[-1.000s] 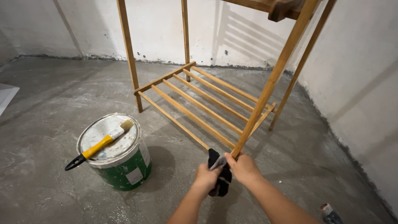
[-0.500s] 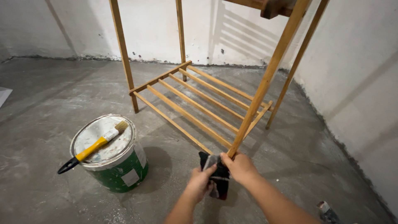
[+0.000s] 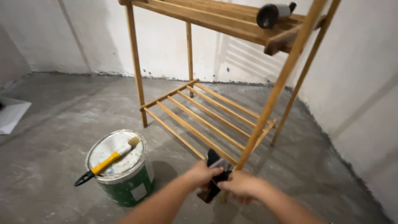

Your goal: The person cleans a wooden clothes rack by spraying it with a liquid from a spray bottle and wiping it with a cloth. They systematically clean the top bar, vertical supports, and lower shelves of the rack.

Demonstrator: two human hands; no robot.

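Both my hands meet low at the front right leg (image 3: 271,99) of a wooden slatted rack. My left hand (image 3: 202,173) and my right hand (image 3: 242,185) together grip a dark folded sheet, probably sandpaper (image 3: 213,179), held against the leg near the floor. The rack's lower shelf (image 3: 207,120) of thin slats lies just beyond my hands. Its upper shelf (image 3: 215,16) runs across the top of the view.
A green paint can (image 3: 124,182) with a white lid stands on the concrete floor to my left, a yellow-handled brush (image 3: 108,159) lying across it. A dark cylindrical object (image 3: 273,12) rests on the upper shelf. White paper (image 3: 10,114) lies far left. Walls close in behind and right.
My view has tilted up and shifted, so the upper shelf and the object on it now show. My hands stay on the dark sheet at the leg's base.
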